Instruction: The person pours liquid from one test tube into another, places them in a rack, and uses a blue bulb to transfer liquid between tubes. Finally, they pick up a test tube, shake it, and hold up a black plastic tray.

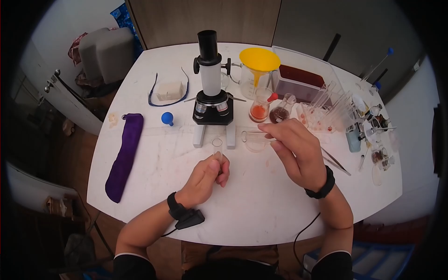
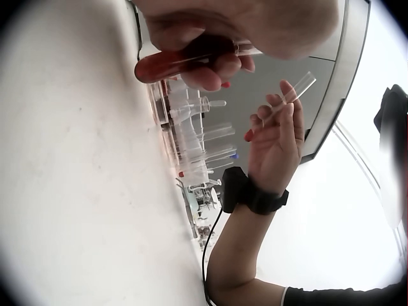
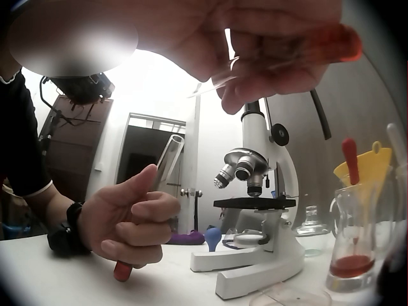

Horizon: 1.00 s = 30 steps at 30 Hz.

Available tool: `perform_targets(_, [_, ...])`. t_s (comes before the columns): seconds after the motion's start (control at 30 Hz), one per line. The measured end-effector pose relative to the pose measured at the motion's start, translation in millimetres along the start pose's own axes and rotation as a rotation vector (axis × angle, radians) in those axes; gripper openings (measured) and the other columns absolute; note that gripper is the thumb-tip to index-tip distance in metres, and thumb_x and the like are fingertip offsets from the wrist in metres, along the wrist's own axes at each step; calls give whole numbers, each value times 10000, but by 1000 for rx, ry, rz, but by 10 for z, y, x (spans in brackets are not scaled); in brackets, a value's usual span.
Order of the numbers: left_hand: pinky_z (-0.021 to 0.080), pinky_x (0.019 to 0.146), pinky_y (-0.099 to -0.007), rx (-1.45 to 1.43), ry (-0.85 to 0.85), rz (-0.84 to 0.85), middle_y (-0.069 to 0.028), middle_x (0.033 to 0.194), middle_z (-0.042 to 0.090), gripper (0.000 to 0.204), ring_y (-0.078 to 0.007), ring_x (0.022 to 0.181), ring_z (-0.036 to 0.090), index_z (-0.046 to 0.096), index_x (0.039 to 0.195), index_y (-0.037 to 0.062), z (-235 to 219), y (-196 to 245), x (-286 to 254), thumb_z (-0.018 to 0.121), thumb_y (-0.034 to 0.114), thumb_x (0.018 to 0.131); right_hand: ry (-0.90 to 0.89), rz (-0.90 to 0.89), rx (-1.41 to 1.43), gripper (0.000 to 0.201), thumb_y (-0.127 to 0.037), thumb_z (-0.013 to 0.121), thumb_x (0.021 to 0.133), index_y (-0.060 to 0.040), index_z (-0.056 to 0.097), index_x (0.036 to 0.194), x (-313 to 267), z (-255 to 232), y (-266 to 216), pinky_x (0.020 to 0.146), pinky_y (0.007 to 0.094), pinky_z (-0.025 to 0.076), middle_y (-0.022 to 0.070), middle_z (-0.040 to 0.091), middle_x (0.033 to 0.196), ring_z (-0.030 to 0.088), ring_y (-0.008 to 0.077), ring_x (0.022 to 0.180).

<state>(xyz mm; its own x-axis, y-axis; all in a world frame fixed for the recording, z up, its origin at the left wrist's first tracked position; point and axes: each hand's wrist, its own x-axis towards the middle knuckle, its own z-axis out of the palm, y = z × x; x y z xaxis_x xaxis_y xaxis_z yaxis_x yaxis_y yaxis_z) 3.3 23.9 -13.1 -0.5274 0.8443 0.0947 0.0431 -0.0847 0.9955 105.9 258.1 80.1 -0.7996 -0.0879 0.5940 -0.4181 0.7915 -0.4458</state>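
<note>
My left hand curls round an upright test tube in front of the microscope. Red liquid fills its rounded lower end in the left wrist view, and its open mouth rises above the fist in the right wrist view. To the right, my raised right hand pinches a clear glass tube, tilted, between thumb and fingers. That tube has a red end; whether this is liquid or a bulb I cannot tell. The two tubes are apart.
The microscope stands behind my hands, with a glass dish right of its base. Flasks with red and dark liquid, a yellow funnel and a tube rack are at the right. A purple pouch and blue bulb lie left.
</note>
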Motion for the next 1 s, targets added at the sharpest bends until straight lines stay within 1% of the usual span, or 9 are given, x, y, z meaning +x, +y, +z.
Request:
perform_targets(0.2, [340,619,-232,15,-39,-13,5,749,496,613,-89,687,493,496,933,67,10,24,-14,265,617,1077,-9,-16,-16,356,30,676,861,-25,688,1213,-4,8,-38,731,373,506,117,621,898,603,294,814])
perform_targets(0.37, [356,630,-246,24,-61,-6,-3,747,496,610,-102,691,486,500,911,57,21,23,-21,285,601,1081,-29,-35,-72,349,19,695,845,-35,700,1189,14,-12,-61,715,368,501,105,627,896,603,281,805])
perform_targets(0.53, [405,663,-258,3,-110,-7,-13,748,492,601,-115,689,477,495,902,41,12,-22,-20,303,580,1087,-28,-79,-111,338,14,705,833,-42,708,1166,17,4,-47,696,363,491,97,633,899,597,272,791])
perform_targets(0.63, [421,671,-261,6,-105,-14,-15,745,484,594,-119,687,472,494,892,36,28,9,-27,317,568,1089,-40,-83,-123,333,10,716,825,-44,713,1154,16,1,-59,696,363,488,93,637,903,596,270,790])
perform_targets(1.0, [414,651,-266,16,-119,-2,-10,740,469,550,-120,677,450,488,888,42,22,-4,-25,330,524,1100,-79,-93,-140,331,4,727,815,-49,718,1142,20,-28,-55,711,363,487,90,652,927,605,268,822])
